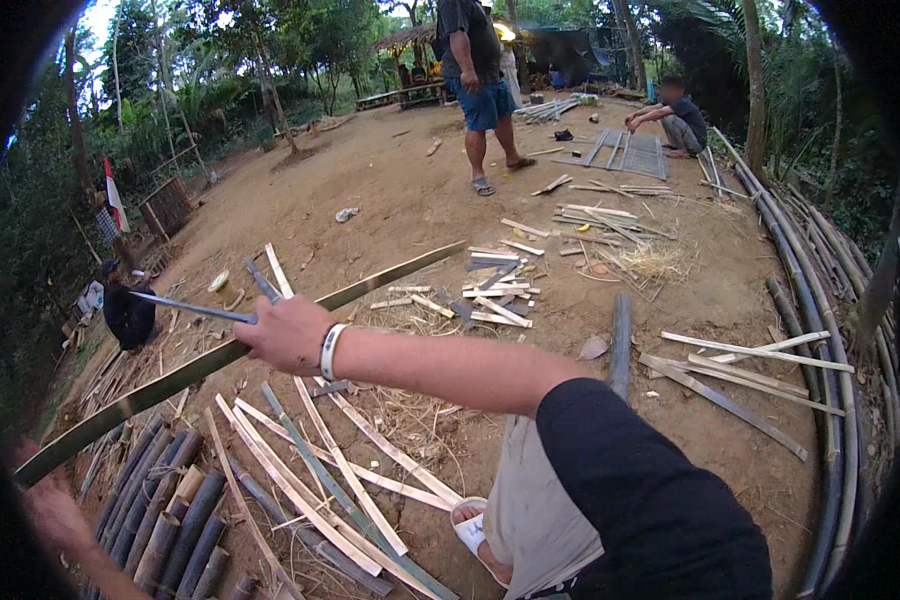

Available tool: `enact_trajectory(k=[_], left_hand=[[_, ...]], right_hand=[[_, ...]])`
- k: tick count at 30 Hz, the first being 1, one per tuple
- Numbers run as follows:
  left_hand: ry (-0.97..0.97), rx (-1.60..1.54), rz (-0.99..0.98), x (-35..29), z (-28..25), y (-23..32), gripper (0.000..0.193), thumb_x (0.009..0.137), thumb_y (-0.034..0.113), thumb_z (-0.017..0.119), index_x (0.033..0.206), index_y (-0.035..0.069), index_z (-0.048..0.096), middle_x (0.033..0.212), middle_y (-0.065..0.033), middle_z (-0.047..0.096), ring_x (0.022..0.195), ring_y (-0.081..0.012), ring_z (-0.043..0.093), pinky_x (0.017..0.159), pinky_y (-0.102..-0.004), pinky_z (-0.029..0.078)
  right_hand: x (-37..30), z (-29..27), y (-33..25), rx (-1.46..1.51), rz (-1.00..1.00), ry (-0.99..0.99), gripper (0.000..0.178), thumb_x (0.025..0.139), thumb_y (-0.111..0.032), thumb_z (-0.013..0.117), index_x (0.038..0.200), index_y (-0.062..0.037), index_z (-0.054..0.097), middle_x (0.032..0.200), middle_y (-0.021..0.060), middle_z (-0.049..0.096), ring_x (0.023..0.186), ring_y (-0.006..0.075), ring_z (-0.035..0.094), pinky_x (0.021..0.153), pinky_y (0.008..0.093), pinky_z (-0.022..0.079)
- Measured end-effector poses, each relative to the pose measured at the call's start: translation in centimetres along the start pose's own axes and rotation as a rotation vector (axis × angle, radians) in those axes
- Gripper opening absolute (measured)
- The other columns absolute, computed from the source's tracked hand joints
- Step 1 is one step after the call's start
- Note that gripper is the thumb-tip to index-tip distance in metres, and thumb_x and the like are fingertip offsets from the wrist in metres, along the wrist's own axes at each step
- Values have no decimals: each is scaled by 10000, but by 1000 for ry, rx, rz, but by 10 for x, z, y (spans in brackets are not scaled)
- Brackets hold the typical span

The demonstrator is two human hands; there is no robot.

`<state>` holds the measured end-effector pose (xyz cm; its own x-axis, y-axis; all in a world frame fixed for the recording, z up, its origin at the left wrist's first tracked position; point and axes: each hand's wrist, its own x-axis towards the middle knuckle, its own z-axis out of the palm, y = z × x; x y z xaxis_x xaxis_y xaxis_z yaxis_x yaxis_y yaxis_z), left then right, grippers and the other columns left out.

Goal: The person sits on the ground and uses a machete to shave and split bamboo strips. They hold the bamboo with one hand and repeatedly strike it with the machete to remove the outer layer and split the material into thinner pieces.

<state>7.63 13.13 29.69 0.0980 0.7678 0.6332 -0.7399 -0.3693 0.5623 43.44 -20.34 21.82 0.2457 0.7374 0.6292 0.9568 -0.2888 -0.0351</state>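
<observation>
A long split bamboo strip [370, 280] slants across in front of me, from the lower left up toward the middle. Its near end is in my left hand [55, 510], which is blurred at the dark rim of the view. My right hand [290, 340], with a white band on its wrist, is closed on a long-bladed knife [190, 308]. The blade points left, above the strip; its handle is mostly hidden by my fingers. Below the strip lie pale split bamboo slats [300, 490] and a row of dark cut bamboo poles [175, 520].
Short bamboo pieces [500, 295] and shavings [655, 262] litter the dirt ahead. Long bamboo poles [805, 290] line the right side. One person [480, 80] stands ahead, another [682, 118] squats by a slatted bamboo panel [635, 155], and a third [128, 305] sits at the left.
</observation>
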Motion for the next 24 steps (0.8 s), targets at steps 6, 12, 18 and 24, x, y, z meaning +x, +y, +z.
enact_trajectory(k=[6,12,18,24], left_hand=[[754,164,-263,-168,-63,-195,199,843,254,518,756,90,589,618,11,454,568,-123,422,517,-281,308],[-51,52,-562,-354,95,-204,129,941,195,521,921,70,544,806,-42,571,730,-158,558,672,-266,432],[-553,-257,-1233,-381,144,-201,450,948,355,543,1191,-23,523,1102,-184,632,1034,-256,620,868,-384,511],[-255,-407,-1205,-362,126,-228,675,919,467,546,1359,-15,374,1413,-204,405,1329,-281,378,1068,-471,359]], right_hand=[[5,0,47,-320,-29,-335,226,838,-217,564,1033,-145,652,895,170,654,804,330,677,629,442,541],[6,-7,29,-193,39,-463,235,868,-271,578,1060,-167,665,953,134,675,882,329,667,734,447,528],[40,-13,32,242,112,-222,359,845,-397,644,1098,-143,654,947,135,686,889,327,654,788,417,512],[56,9,50,1080,403,138,327,883,-338,662,1023,-45,617,766,72,622,515,159,568,462,311,477]])
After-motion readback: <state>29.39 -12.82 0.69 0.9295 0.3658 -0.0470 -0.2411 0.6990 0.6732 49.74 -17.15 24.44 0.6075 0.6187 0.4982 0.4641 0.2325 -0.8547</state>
